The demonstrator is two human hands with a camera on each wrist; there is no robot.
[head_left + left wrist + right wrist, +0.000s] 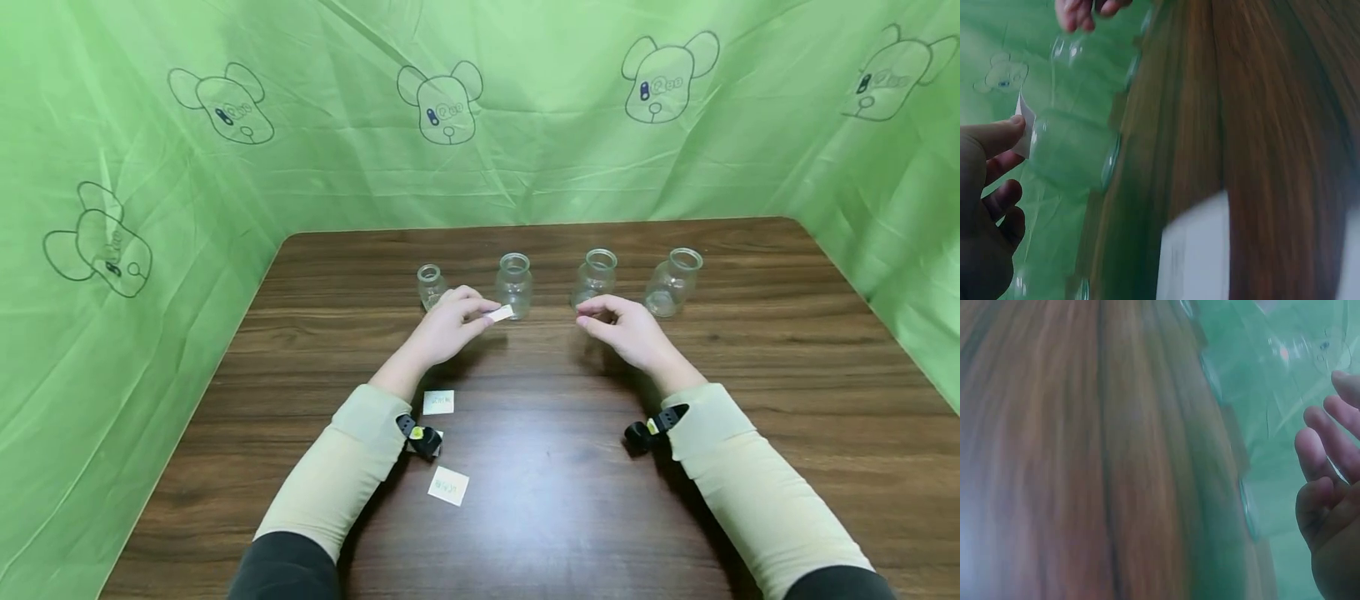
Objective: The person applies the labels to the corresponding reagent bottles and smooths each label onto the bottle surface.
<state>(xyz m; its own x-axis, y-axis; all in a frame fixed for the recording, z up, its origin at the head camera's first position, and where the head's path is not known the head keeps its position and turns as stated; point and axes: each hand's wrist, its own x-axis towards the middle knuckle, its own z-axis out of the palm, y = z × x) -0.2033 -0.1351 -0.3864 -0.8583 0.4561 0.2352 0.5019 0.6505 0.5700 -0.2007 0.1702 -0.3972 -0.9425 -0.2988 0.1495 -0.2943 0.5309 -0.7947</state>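
Observation:
Between thumb and fingers, my left hand pinches a small white paper label. This slip overlaps the lower front of a clear glass jar in the head view. In the left wrist view the label stands upright beside the jar. Behind the left hand is a smaller glass jar, its lower part covered. My right hand, fingers bent loosely and holding nothing, is in front of another jar. A further jar stands right of it.
White labels with faint green writing lie left of centre on the brown wooden table: one label farther back, another label nearer, and a third partly covered by the left wrist camera. A green curtain surrounds the table's back and sides.

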